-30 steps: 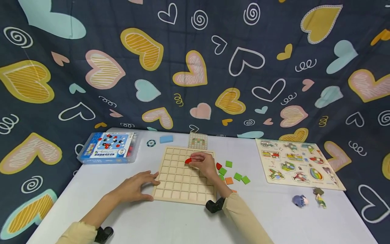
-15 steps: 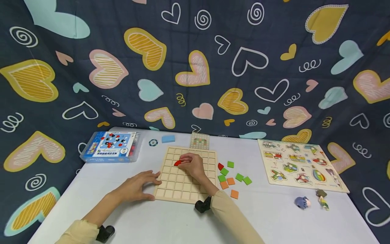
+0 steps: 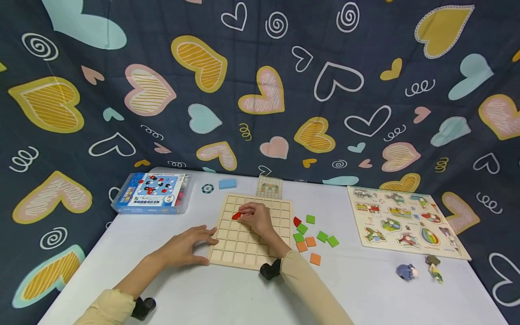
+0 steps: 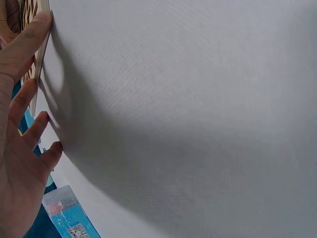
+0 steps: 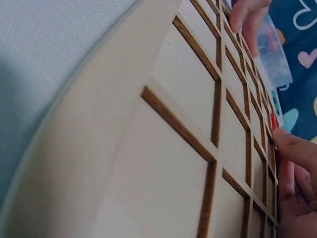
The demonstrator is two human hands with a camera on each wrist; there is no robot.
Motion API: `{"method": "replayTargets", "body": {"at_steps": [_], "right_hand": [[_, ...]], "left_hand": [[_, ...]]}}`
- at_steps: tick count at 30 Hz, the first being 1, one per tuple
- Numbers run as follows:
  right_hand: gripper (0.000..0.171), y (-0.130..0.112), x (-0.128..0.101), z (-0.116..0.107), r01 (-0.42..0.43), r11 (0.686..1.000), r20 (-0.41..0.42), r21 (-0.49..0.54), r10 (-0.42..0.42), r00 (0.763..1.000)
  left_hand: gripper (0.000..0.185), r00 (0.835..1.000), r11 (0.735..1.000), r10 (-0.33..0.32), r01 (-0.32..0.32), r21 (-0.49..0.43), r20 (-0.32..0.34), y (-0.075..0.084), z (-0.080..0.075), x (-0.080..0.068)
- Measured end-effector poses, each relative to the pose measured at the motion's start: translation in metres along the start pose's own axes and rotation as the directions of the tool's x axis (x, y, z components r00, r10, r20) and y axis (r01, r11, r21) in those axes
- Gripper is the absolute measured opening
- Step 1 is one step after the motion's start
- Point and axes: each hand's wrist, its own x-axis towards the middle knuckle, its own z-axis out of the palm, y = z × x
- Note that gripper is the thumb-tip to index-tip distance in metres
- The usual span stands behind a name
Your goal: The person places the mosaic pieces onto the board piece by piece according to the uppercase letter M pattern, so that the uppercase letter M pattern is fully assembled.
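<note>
A pale wooden grid board (image 3: 243,247) lies on the white table (image 3: 227,298). My right hand (image 3: 245,215) rests over its upper left squares and pinches a small red piece (image 3: 235,216) against the board. In the right wrist view the board (image 5: 188,124) fills the frame, with my fingertips (image 5: 292,168) on the red piece (image 5: 274,121). My left hand (image 3: 197,243) lies flat on the table, fingers straight, touching the board's left edge. The left wrist view shows those fingers (image 4: 25,44) against the board's rim (image 4: 43,29).
Loose green and orange tiles (image 3: 310,238) and another red piece (image 3: 297,221) lie right of the board. A pattern card (image 3: 269,187), blue block (image 3: 227,183), round chip (image 3: 207,188) and blue plastic box (image 3: 152,192) sit behind. A peg puzzle (image 3: 402,221) and small figures (image 3: 406,271) are at right.
My right hand has carried the red piece leftward across the board, from its upper middle to its upper left squares. My left hand has stayed at the board's left edge.
</note>
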Motion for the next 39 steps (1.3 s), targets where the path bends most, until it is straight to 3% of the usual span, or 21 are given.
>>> {"method": "replayTargets", "body": {"at_steps": [6,9,17,21,30,39], "right_hand": [[0.025,0.032,0.010,-0.002,0.005,0.995,-0.015,-0.099,-0.007,1.000],[0.025,0.034,0.010,-0.006,-0.009,0.995,-0.013,-0.101,0.008,1.000],[0.031,0.034,0.003,-0.029,-0.074,0.995,-0.016,0.060,0.075,0.997],[0.033,0.032,-0.002,-0.043,-0.108,0.991,-0.028,0.083,0.111,0.993],[0.033,0.035,-0.023,-0.084,-0.091,0.995,-0.114,0.028,0.094,0.989],[0.033,0.041,-0.047,-0.144,-0.171,0.984,-0.192,-0.059,0.157,0.969]], "left_hand": [[0.052,1.000,1.000,0.007,-0.007,-0.014,-0.001,0.003,0.000,0.002],[0.052,1.000,1.000,0.018,-0.018,-0.016,-0.010,0.003,0.000,0.002],[0.052,1.000,1.000,0.005,-0.005,-0.010,-0.009,0.005,0.000,0.002],[0.053,1.000,1.000,0.008,-0.008,-0.003,-0.011,0.003,0.000,0.002],[0.053,1.000,1.000,-0.012,0.012,-0.009,-0.011,0.001,0.000,0.000],[0.052,1.000,1.000,-0.008,0.007,-0.006,-0.022,0.003,-0.001,-0.001]]}}
